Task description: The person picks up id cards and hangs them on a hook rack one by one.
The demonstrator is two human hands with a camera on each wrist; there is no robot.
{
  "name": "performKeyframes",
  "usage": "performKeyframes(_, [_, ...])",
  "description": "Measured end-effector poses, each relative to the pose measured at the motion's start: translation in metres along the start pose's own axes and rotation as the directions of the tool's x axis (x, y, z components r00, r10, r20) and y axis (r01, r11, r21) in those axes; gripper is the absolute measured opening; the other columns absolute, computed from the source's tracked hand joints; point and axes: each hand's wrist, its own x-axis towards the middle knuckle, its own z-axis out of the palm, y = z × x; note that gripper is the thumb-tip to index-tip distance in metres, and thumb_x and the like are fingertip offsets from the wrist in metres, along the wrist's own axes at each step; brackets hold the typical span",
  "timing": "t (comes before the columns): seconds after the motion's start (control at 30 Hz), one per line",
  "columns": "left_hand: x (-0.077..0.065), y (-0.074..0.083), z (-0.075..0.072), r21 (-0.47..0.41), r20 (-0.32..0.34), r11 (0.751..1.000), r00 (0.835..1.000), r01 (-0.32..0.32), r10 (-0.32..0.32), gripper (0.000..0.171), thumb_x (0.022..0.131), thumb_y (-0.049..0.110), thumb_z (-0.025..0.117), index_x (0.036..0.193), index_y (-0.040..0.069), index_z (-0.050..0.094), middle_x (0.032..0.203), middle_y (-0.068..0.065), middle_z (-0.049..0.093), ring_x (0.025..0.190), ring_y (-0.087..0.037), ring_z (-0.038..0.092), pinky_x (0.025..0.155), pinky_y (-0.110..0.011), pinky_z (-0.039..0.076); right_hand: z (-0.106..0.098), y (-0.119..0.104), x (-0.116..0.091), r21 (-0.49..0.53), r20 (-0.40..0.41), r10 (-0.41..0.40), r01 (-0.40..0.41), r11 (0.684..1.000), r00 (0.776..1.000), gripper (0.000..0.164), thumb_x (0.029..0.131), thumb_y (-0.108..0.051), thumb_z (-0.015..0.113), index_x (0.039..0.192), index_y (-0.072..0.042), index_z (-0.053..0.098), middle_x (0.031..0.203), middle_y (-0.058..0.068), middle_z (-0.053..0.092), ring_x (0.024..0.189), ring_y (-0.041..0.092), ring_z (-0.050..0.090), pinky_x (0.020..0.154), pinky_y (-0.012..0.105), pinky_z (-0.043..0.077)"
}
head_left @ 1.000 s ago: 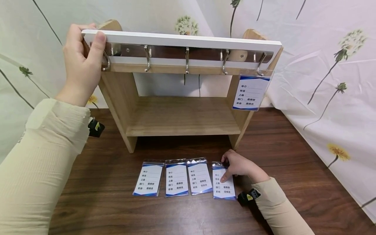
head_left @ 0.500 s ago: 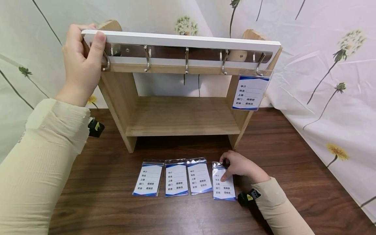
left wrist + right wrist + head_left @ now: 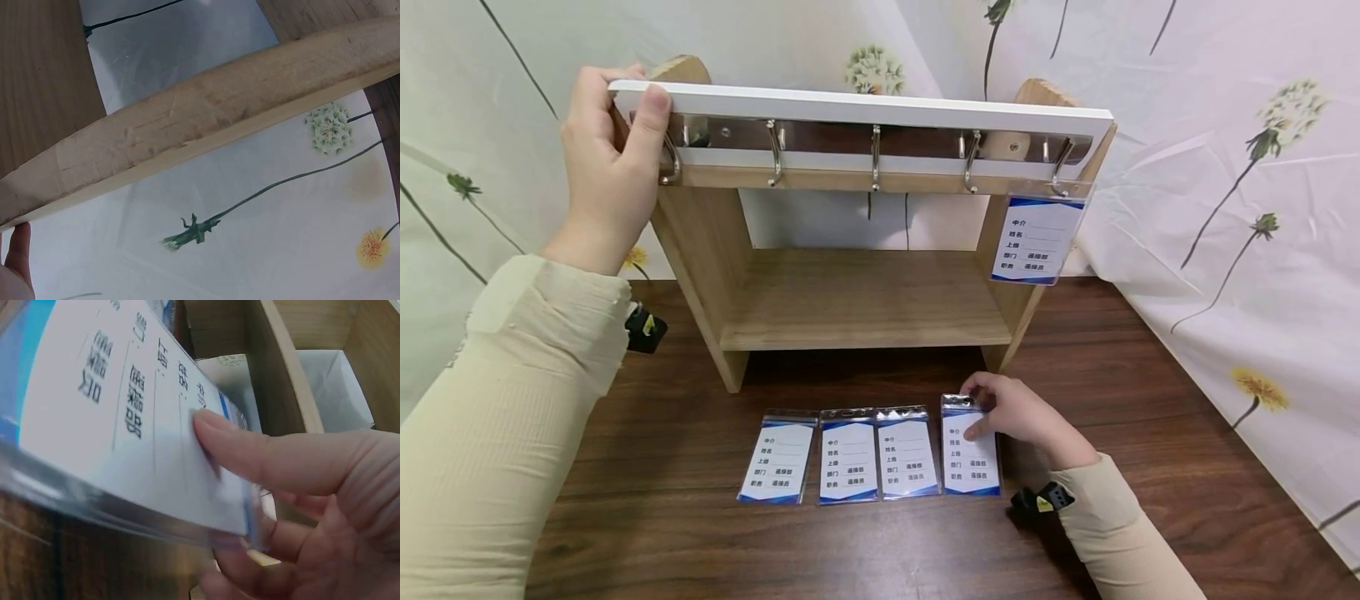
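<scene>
In the head view my left hand [image 3: 613,167] grips the left end of the white hook rail [image 3: 865,100] on a wooden rack, thumb on its front. Its fingertips [image 3: 19,250] show at the lower left in the left wrist view, against the wood edge. My right hand [image 3: 1022,417] pinches a clear-sleeved ID badge [image 3: 970,462] near its upper right edge, thumb on the card's face. The right wrist view shows this badge tilted off the table, with fingers behind it. Another badge [image 3: 1036,237] hangs from the rightmost hook [image 3: 1062,167].
Three more badges lie in a row on the dark wood table: left [image 3: 777,458], middle [image 3: 848,460] and right [image 3: 908,454]. The rack's lower shelf [image 3: 865,300] stands behind them. A flower-printed cloth [image 3: 1225,167] lines the back and right side.
My right hand has lifted the pinched badge slightly off the table and moved it a little toward the rack. My left hand keeps its hold on the rail.
</scene>
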Motion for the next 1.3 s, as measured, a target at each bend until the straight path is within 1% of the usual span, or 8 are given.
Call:
performKeyframes(0.17, [0.000,-0.001,0.000,-0.001,-0.007,1.000,1.000,-0.005,0.005,0.014,0.098,0.023,0.055,0.100,0.037,0.053,0.110,0.017,0.055,0.088,0.002,0.048,0.079,-0.015,0.035,-0.005,-0.003,-0.001,0.107,-0.004,-0.055,0.055,0.993,0.998,0.039,0.075,-0.003,0.082,0.110,-0.006,0.067,0.088,0.005,0.065,0.084,0.018,0.055,0.070,0.031,0.047])
performKeyframes(0.37, [-0.001,-0.001,-0.001,0.009,-0.014,1.000,1.000,0.001,0.000,0.014,0.098,0.023,0.055,0.101,0.036,0.054,0.110,0.018,0.055,0.086,0.003,0.048,0.078,-0.015,0.035,-0.007,-0.005,-0.003,0.159,-0.015,-0.103,0.105,0.982,0.995,0.034,0.078,-0.002,0.079,0.110,-0.002,0.069,0.084,0.005,0.067,0.079,0.015,0.057,0.065,0.028,0.049])
performKeyframes(0.67, [0.000,0.001,0.001,0.017,-0.025,0.999,0.999,0.032,-0.031,0.011,0.097,0.023,0.057,0.103,0.032,0.056,0.105,0.020,0.054,0.082,0.002,0.045,0.075,-0.015,0.033,-0.013,-0.010,-0.008,0.244,-0.057,-0.090,0.101,0.964,0.994,0.031,0.079,-0.001,0.077,0.109,0.001,0.069,0.084,0.009,0.067,0.076,0.015,0.058,0.061,0.028,0.050])
performKeyframes(0.83, [0.000,0.000,0.000,0.012,-0.011,1.000,1.000,0.003,-0.002,0.013,0.098,0.023,0.055,0.102,0.035,0.054,0.107,0.020,0.054,0.082,0.003,0.045,0.076,-0.015,0.033,-0.016,-0.013,-0.011,0.274,-0.065,-0.108,0.122,0.954,0.992,0.027,0.086,-0.001,0.071,0.113,0.002,0.068,0.087,0.012,0.067,0.073,0.015,0.059,0.058,0.028,0.052])
performKeyframes(1.03, [0.001,-0.001,0.001,0.025,-0.023,0.998,0.998,0.053,-0.052,0.010,0.097,0.022,0.056,0.101,0.032,0.055,0.104,0.019,0.053,0.077,0.003,0.043,0.075,-0.015,0.032,-0.018,-0.016,-0.013,0.292,-0.099,-0.132,0.156,0.944,0.986,0.028,0.087,-0.002,0.070,0.115,0.003,0.068,0.089,0.014,0.069,0.072,0.013,0.060,0.060,0.032,0.055])
performKeyframes(1.13, [0.002,-0.001,0.001,0.036,-0.016,0.998,0.999,0.050,-0.049,0.011,0.097,0.022,0.056,0.101,0.032,0.054,0.101,0.020,0.052,0.076,0.003,0.043,0.075,-0.015,0.032,-0.019,-0.019,-0.015,0.301,-0.128,-0.134,0.167,0.939,0.983,0.028,0.087,-0.003,0.071,0.114,0.003,0.068,0.089,0.015,0.069,0.072,0.011,0.060,0.060,0.034,0.056])
performKeyframes(1.23, [0.002,-0.001,0.001,0.039,-0.013,0.998,0.999,0.048,-0.048,0.012,0.097,0.022,0.056,0.101,0.033,0.053,0.101,0.020,0.052,0.076,0.003,0.043,0.075,-0.015,0.032,-0.021,-0.022,-0.017,0.309,-0.159,-0.125,0.169,0.936,0.979,0.028,0.086,-0.004,0.072,0.113,0.004,0.068,0.089,0.014,0.069,0.070,0.008,0.059,0.060,0.031,0.054])
performKeyframes(1.3, [0.002,-0.001,0.002,0.030,-0.022,0.997,0.997,0.074,-0.073,0.010,0.097,0.022,0.056,0.101,0.031,0.055,0.101,0.019,0.053,0.074,0.003,0.043,0.074,-0.015,0.031,-0.021,-0.024,-0.018,0.315,-0.181,-0.116,0.170,0.934,0.977,0.027,0.086,-0.005,0.073,0.110,0.004,0.068,0.089,0.015,0.070,0.071,0.006,0.059,0.060,0.028,0.053])
